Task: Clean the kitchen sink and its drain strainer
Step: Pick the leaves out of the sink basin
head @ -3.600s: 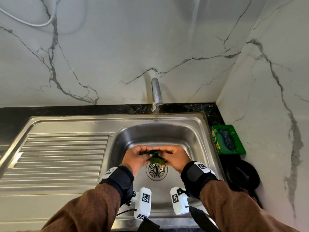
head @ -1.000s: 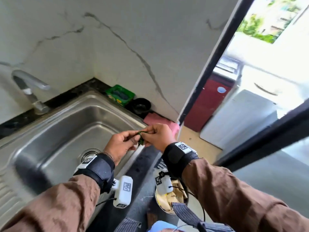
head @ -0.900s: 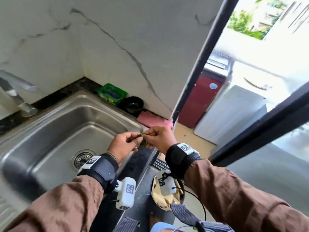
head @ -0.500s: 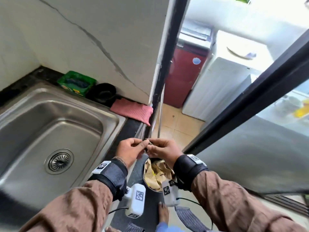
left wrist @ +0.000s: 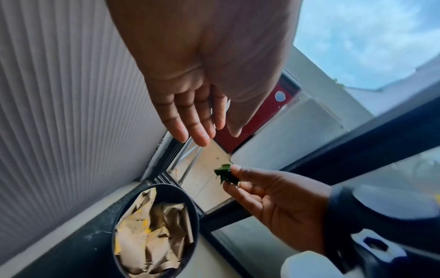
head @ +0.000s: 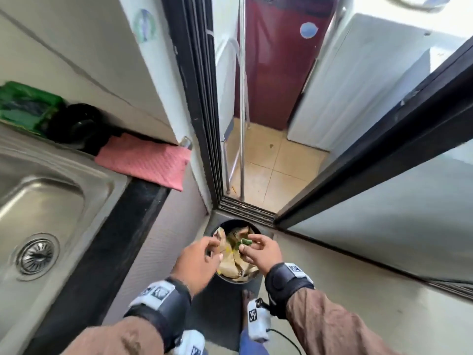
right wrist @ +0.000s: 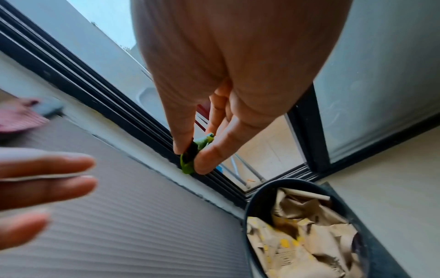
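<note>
My right hand [head: 252,248] pinches a scrap of green leaf [head: 245,242] between thumb and fingertips, above a round black bin [head: 231,279] full of crumpled brown paper. The same green leaf [right wrist: 194,155] shows in the right wrist view and the leaf [left wrist: 225,174] in the left wrist view. My left hand [head: 204,254] hovers beside it with straight, empty fingers [left wrist: 190,127]. The steel sink [head: 64,201] and its round drain strainer [head: 35,256] lie at the far left, away from both hands.
A pink cloth [head: 144,161] lies on the counter's right end, behind it a black bowl [head: 79,124] and a green tray [head: 23,106]. The black counter edge [head: 115,239] runs left of the bin. A dark sliding door frame [head: 199,98] opens onto a tiled floor [head: 268,170].
I have turned from the sink to the bin on the floor. Both hands carried the leaf scrap there; the left hand has let go and drawn aside, leaving the scrap in the right.
</note>
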The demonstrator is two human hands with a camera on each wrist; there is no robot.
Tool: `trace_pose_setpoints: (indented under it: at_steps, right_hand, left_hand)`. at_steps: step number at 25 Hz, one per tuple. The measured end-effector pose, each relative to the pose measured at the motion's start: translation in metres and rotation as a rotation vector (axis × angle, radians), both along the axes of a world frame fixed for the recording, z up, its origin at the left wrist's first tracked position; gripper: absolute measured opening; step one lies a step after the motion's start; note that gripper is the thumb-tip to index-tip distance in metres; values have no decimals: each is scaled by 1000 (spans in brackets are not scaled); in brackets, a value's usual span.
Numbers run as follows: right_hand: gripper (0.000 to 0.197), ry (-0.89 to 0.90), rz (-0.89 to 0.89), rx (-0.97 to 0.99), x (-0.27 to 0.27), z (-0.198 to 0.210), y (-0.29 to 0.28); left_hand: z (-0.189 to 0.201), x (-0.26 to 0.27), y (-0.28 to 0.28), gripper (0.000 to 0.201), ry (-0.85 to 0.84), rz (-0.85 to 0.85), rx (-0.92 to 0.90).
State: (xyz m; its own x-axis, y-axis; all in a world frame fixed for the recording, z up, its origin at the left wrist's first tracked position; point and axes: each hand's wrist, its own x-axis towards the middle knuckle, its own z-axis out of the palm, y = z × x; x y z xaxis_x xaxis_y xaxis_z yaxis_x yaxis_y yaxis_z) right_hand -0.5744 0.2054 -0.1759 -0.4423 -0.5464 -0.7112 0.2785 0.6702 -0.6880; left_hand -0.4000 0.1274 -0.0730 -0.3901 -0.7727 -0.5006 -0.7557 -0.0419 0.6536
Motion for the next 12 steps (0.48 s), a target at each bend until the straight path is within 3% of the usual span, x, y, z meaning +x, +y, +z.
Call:
trace_pose_setpoints:
  at_steps: [5, 8, 12]
  right_hand:
    - [54, 39, 67, 208, -29, -119, 4]
    - [79, 61, 143, 294, -35, -169, 6]
    - [97, 72, 174, 318, -31, -240, 14]
  left_hand:
    - [-38, -6, 6, 34, -141, -256, -14]
    - [-51, -10, 3, 35, -161, -265, -6]
    - [-62, -14, 0, 37, -176, -248, -6]
